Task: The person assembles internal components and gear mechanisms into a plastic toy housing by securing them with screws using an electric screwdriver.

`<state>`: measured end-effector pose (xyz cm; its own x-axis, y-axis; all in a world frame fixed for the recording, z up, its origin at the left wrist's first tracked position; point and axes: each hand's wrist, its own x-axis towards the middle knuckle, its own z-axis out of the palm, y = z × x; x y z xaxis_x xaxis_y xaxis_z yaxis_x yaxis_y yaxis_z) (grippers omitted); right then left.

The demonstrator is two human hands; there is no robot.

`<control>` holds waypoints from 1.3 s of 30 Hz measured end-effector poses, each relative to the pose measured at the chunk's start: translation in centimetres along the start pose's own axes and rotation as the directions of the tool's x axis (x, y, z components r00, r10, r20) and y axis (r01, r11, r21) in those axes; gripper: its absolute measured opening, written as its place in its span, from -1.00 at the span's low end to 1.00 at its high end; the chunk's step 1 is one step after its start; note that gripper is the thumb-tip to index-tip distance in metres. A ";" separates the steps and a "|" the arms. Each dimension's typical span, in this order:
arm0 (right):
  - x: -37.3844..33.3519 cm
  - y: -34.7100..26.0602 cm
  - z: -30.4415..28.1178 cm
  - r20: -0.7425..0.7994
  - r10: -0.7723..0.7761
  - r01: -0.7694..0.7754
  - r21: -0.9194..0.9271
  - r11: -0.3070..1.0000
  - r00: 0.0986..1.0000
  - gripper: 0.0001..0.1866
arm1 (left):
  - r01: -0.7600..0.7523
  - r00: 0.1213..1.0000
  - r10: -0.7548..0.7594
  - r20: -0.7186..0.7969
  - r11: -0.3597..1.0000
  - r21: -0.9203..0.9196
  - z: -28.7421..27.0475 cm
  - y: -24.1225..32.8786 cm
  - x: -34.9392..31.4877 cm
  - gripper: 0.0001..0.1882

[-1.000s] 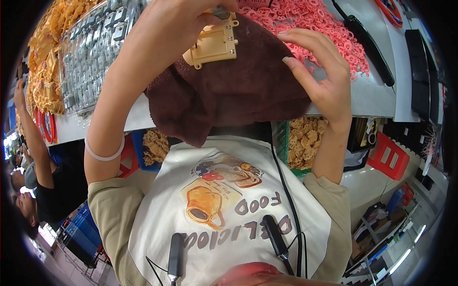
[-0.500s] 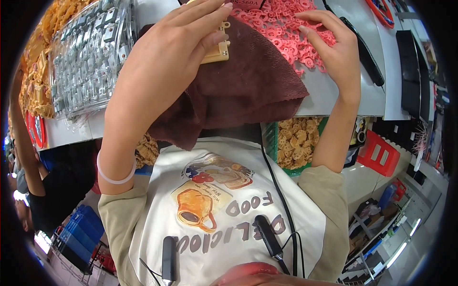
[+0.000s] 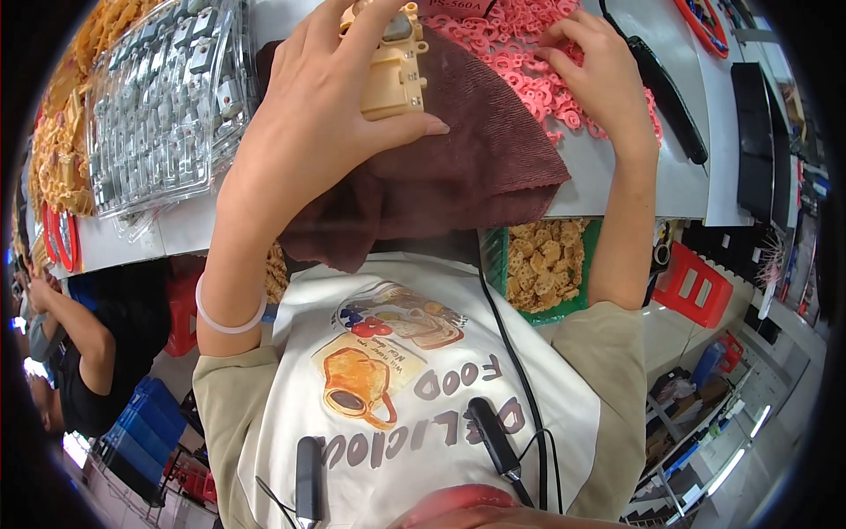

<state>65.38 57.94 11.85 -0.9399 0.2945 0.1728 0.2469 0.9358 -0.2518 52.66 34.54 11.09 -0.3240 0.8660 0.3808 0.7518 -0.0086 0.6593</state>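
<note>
My left hand point(image 3: 322, 101) is spread around a cream plastic housing point(image 3: 394, 81) that rests on a dark maroon cloth point(image 3: 476, 132). Its thumb lies along the housing's near edge, while the fingers reach over the far part. A grey block point(image 3: 397, 28) sits in the housing's far end. Over a heap of small pink plastic rings point(image 3: 507, 62), my right hand point(image 3: 604, 79) has thumb and forefinger drawn close together at the pile. Whatever is between those fingertips is too small to make out.
Left of the cloth stands a clear blister tray point(image 3: 159, 115) of grey parts, beside piled cream-orange housings point(image 3: 66, 159). A black-handled tool point(image 3: 670, 101) lies right of the rings. Below the table edge is a green bin point(image 3: 551, 313) of tan pieces. Another person's arm point(image 3: 75, 322) shows at far left.
My left thumb has come off the housing's face to its near edge, uncovering more of it and the grey block. My right fingers have closed toward each other among the rings.
</note>
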 end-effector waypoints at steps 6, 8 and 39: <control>-0.5 4.1 0.6 -0.201 -0.080 0.131 0.254 0.958 0.976 -0.85 | 0.474 0.831 -0.541 0.129 0.810 0.344 -2.6 4.9 2.0 -0.02; -1.1 4.8 0.0 -0.325 -0.016 0.143 0.370 0.918 0.946 -0.85 | 0.444 0.839 -0.529 0.131 0.802 0.399 -2.5 4.9 1.8 -0.01; -2.9 0.3 0.1 0.167 -0.070 0.018 0.297 0.955 0.983 -0.75 | 0.123 0.992 -0.120 -0.031 0.989 0.084 -1.1 0.5 -2.1 -0.08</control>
<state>68.17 57.35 11.19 -0.9811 0.1915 0.0285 0.1490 0.8409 -0.5203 53.10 32.15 11.28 -0.4301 0.8446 0.3188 0.7519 0.1397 0.6444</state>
